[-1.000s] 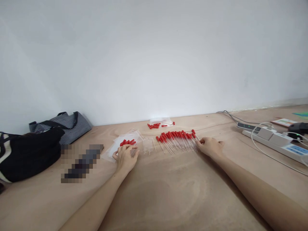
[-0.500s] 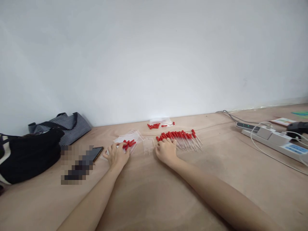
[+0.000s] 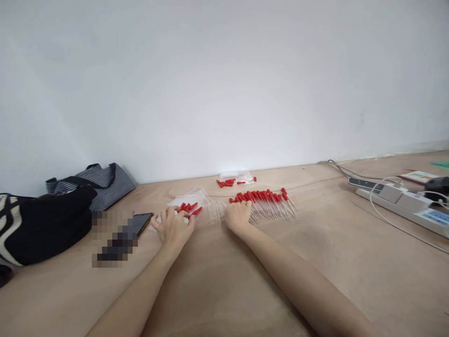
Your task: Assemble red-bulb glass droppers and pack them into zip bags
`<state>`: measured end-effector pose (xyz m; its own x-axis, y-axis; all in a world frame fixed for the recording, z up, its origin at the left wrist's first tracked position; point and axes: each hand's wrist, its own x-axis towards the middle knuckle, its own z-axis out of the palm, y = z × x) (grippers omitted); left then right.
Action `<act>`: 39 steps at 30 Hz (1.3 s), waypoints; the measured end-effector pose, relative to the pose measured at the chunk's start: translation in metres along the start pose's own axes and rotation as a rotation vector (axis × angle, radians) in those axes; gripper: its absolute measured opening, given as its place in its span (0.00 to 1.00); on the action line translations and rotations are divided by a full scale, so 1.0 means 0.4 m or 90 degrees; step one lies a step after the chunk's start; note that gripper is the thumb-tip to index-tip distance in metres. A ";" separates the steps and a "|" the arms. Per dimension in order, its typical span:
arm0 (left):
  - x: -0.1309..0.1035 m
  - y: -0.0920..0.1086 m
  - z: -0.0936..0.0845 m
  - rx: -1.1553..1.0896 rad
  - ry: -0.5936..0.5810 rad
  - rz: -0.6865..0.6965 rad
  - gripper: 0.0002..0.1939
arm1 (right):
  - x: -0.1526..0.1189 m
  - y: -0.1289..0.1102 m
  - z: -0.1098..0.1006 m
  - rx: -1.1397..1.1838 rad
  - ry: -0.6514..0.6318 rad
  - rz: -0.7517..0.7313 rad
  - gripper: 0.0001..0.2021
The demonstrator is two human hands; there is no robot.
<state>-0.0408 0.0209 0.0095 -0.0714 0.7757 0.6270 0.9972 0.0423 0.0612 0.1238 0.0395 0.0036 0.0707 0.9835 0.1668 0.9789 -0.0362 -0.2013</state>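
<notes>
My left hand rests at the near edge of some clear plastic bags, its fingers apart and bent beside loose red pieces lying on them. My right hand has its fingers curled together at the left end of a row of red-topped white sticks; whatever its fingertips may hold is hidden. Between the hands lie bare white sticks. Farther back, more red pieces lie by another clear bag.
A phone, partly pixelated, lies left of my hands on the wooden table. Beyond it are a black bag and a striped bag. At right sit a power strip and cables, near the white wall.
The fingers of my right hand have shifted slightly left off the row of red tops. My left hand has moved slightly right. The whole view has shifted a little.
</notes>
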 end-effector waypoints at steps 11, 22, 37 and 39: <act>-0.101 0.100 -0.032 -0.292 -0.170 0.253 0.05 | -0.149 0.229 -0.053 -0.009 0.066 -0.119 0.09; -0.119 0.127 -0.020 -0.396 -0.270 0.306 0.11 | -0.171 0.320 -0.051 0.126 0.060 -0.317 0.10; -0.135 0.141 -0.019 -0.363 -0.261 0.283 0.07 | -0.187 0.249 -0.031 0.207 0.184 -0.286 0.07; -0.136 0.142 -0.016 -0.368 -0.259 0.287 0.07 | -0.194 0.240 -0.031 0.208 0.174 -0.302 0.07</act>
<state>0.0194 -0.0230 -0.0161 0.4558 0.8121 0.3643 0.7526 -0.5702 0.3294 0.2149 -0.0425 -0.0166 -0.2673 0.7966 0.5422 0.8096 0.4908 -0.3219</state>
